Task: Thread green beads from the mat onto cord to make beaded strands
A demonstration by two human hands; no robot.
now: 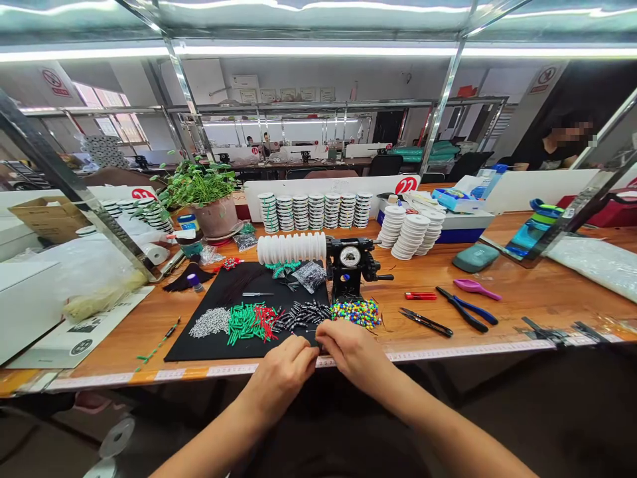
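My left hand [283,372] and my right hand [354,353] meet at the front edge of a black mat [196,345], fingers pinched together on something too small to make out. Just beyond them lie piles of small parts: silver pieces [210,321], green tubes [243,322], red pieces [266,318], black pieces [301,313] and multicoloured beads [357,312]. A black winding device [351,265] with a row of white spools [291,247] stands behind the piles.
Pliers [466,311], scissors [425,322], a red cutter [421,296] and a purple scoop [475,287] lie to the right on the wooden bench [522,292]. Stacked spools [314,211], a potted plant [209,196] and boxes sit behind. A person sits at the far right.
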